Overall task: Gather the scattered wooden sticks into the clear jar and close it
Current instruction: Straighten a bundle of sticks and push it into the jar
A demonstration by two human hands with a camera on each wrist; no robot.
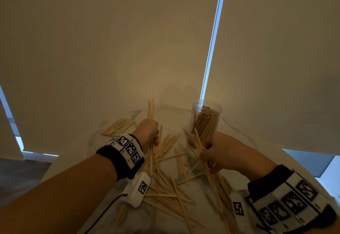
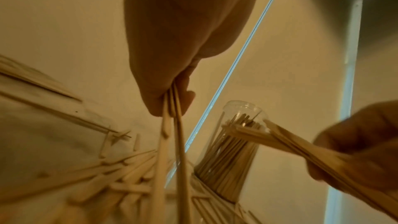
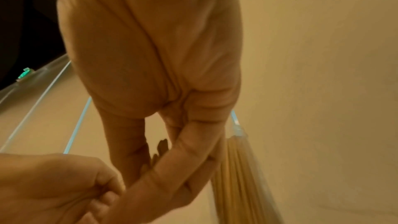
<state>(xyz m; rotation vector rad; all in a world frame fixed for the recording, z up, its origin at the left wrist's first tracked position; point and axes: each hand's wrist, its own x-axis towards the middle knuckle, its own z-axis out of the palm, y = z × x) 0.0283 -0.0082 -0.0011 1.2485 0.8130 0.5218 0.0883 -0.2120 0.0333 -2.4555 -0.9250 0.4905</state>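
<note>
Flat wooden sticks lie scattered over the white marble table. A clear jar stands open at the back right, partly filled with upright sticks; no lid shows. My left hand grips a small bundle of sticks held nearly upright, left of the jar. My right hand grips a thicker bundle right beside the jar's base. In the left wrist view that bundle points at the jar. The right wrist view shows the jar just past my fingers.
A neat stack of sticks lies at the back left of the table. Pale roller blinds close off the far side, with a bead chain hanging above the jar. The table's left edge drops to dark floor.
</note>
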